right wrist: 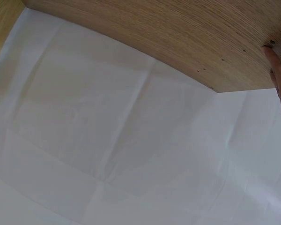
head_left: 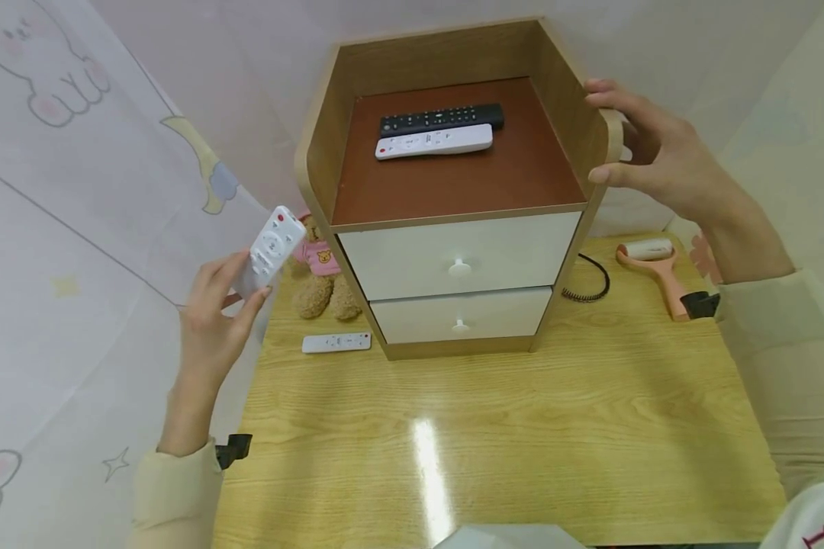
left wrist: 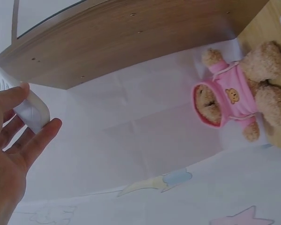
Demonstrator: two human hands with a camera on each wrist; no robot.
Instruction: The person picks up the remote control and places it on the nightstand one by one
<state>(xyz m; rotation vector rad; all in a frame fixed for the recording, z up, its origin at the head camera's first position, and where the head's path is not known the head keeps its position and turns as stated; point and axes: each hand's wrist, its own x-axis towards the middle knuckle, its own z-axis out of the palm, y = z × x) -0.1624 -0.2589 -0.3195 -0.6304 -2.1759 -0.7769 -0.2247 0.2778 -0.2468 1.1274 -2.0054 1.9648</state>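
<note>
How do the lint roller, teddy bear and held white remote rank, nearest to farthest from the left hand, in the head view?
1. Held white remote: in the left hand.
2. Teddy bear: left of the cabinet.
3. Lint roller: on the table, right of the cabinet.

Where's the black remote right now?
In the head view's upper middle, the black remote lies atop the cabinet, just behind a white remote.

Smooth white plastic on the held remote (head_left: 273, 245), matt wood grain running along the cabinet (head_left: 556, 95), glare bouncing off the glossy wood-look surface (head_left: 556, 442), and fuzzy plush on the teddy bear (left wrist: 239, 91)!
</note>
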